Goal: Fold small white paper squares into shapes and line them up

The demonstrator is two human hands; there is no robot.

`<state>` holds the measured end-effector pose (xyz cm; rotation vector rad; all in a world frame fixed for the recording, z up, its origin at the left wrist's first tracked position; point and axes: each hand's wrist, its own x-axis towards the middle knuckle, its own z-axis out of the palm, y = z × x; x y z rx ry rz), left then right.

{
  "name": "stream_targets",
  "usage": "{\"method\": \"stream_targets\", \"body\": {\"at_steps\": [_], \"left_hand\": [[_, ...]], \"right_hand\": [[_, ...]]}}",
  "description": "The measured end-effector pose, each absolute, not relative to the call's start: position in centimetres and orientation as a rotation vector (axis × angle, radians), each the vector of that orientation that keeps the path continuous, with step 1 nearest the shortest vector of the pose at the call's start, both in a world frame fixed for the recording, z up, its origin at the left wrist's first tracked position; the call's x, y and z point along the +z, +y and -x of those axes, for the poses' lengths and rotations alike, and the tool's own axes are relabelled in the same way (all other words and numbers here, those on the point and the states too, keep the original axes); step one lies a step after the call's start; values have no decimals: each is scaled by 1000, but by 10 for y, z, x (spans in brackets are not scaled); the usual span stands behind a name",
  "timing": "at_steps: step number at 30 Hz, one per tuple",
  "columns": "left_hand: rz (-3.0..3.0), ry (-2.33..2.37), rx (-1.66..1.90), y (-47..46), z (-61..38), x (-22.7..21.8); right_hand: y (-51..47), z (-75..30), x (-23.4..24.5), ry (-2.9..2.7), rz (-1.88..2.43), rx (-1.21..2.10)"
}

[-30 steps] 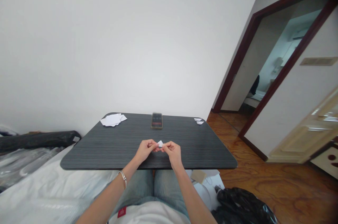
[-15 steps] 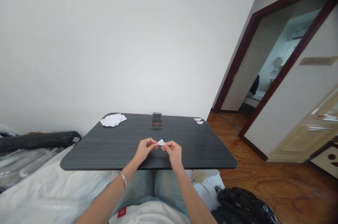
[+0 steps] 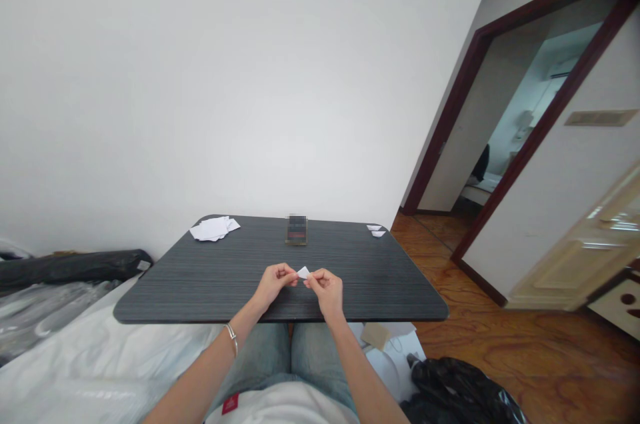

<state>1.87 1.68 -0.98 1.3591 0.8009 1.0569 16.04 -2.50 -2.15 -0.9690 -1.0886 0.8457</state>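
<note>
A small folded piece of white paper [image 3: 303,272] is held up between my two hands, above the near half of the dark table [image 3: 240,277]. My left hand [image 3: 273,283] pinches its left corner between thumb and fingers. On the other side, my right hand [image 3: 327,289] grips the right corner in the same kind of pinch. The paper's pointed top shows between the fingertips; its lower corners are hidden by them. At the far left of the table lies a loose stack of white paper sheets [image 3: 213,229]. Two small folded paper pieces [image 3: 378,234] rest at the far right corner.
A dark, blurred-out flat object [image 3: 297,231] sits at the table's back edge by the white wall [image 3: 300,77]. Below on the right are a black plastic bag [image 3: 455,391] and a cardboard piece [image 3: 376,335]. Plastic-wrapped bedding [image 3: 100,371] lies on the left.
The view has shifted very slightly. Both hands keep their pinch on the folded paper, with only a tiny movement of the fingers.
</note>
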Motion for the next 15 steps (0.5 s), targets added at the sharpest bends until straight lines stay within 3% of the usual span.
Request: {"method": "stream_targets", "body": {"at_steps": [15], "left_hand": [[-1418, 835, 1075, 17, -18, -13]], "right_hand": [[-24, -161, -17, -949, 952, 957]]}}
